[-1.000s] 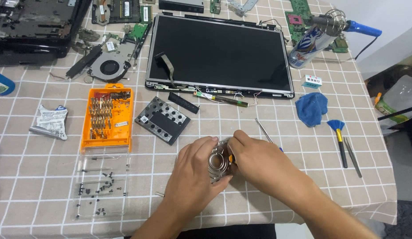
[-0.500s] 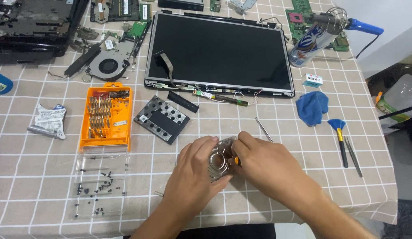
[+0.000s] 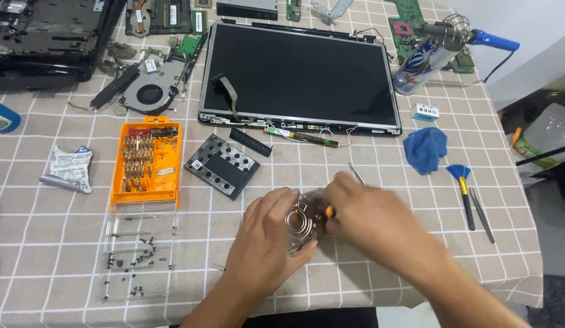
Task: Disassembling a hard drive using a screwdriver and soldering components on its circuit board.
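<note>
Since half a second earlier, both hands have stayed low at the centre of the checked tablecloth [image 3: 367, 285], still closed around the same silvery hard drive, with the right hand now blurred by motion. Seen from above, the left hand [image 3: 267, 240] curls its fingers and thumb around the near and left edges of the hard drive [image 3: 302, 223], a small metal unit with a round shiny platter showing, resting on the cloth between the two hands. Just to its right, the right hand [image 3: 370, 228] is closed around an orange-handled screwdriver [image 3: 329, 211], of which only a small orange part shows at the drive's right edge; how its fingers lie is too blurred to tell. Left of the hands sits an orange screwdriver bit case [image 3: 146, 164], and below it a clear lid [image 3: 138, 258] holding scattered small black screws. Between the bit case and the hands lies a black perforated drive cover [image 3: 222, 165]. Farther away, a laptop screen panel [image 3: 297, 76] lies flat with its dark face up. Near the panel's left edge is a cooling fan [image 3: 150, 94]. To the right of the hands are a blue cloth [image 3: 426, 149], a small blue brush [image 3: 461, 188] and tweezers [image 3: 481, 206], well apart from the drive.
</note>
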